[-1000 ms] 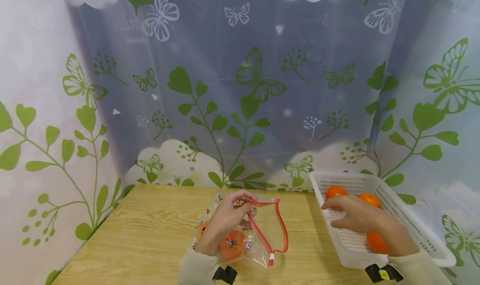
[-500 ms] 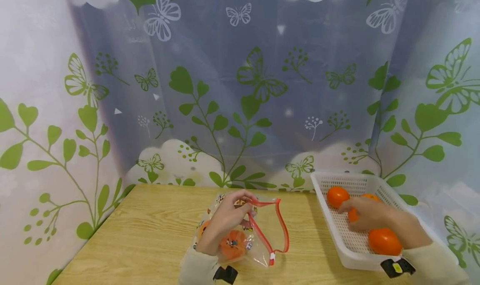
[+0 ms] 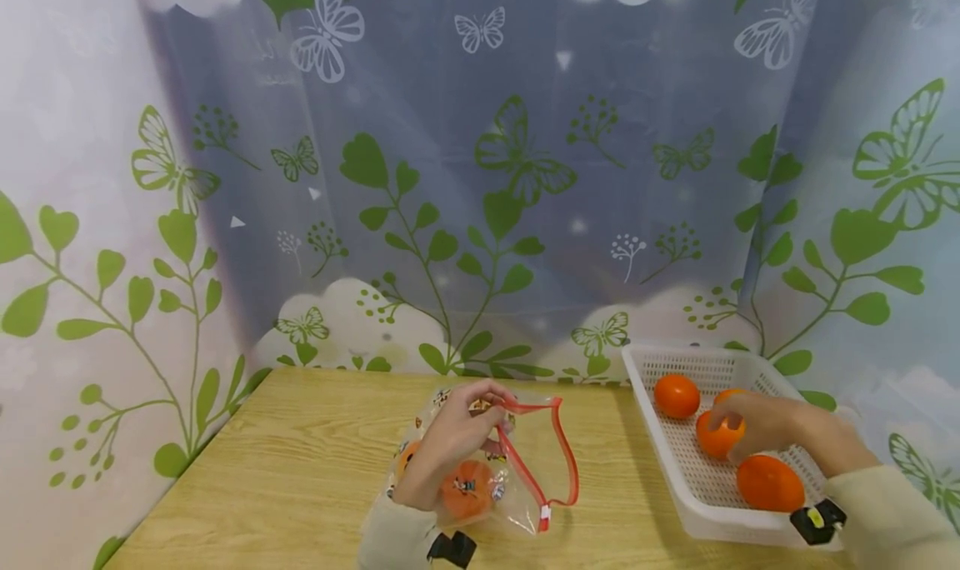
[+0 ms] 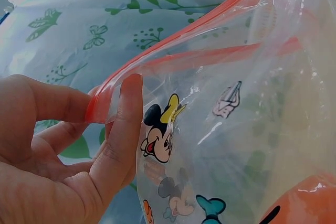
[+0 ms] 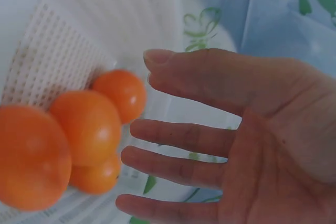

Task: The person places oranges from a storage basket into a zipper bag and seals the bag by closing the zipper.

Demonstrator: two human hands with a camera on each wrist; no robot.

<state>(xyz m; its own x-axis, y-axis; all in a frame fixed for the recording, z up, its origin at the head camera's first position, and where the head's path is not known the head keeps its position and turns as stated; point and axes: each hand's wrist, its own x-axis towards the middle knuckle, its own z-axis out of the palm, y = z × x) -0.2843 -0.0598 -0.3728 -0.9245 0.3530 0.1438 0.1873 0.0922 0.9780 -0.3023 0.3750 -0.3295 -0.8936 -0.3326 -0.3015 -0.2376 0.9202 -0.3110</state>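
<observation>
My left hand [image 3: 461, 437] pinches the rim of a clear zip bag [image 4: 194, 124] printed with cartoon figures. The bag's red zip [image 3: 564, 449] gapes apart, and a round orange fruit [image 3: 467, 488] shows through the plastic. Over the white basket on the right, my right hand [image 3: 776, 424] reaches down at a round orange fruit [image 3: 716, 438]. In the right wrist view the right hand's fingers [image 5: 184, 169] are straight and spread, with a small gap to the fruits [image 5: 86, 127]. Another fruit [image 3: 729, 397] is partly hidden behind that hand.
The white perforated basket [image 3: 675, 491] stands at the table's right side. Two more orange fruits lie in it, one at the far left [image 3: 677, 396] and one at the near end [image 3: 770, 483]. A patterned curtain [image 3: 420, 178] surrounds the wooden table [image 3: 300, 462].
My right hand has moved rightward and back over the basket, uncovering the near fruit and most of the middle one. My left hand and the bag stay where they were.
</observation>
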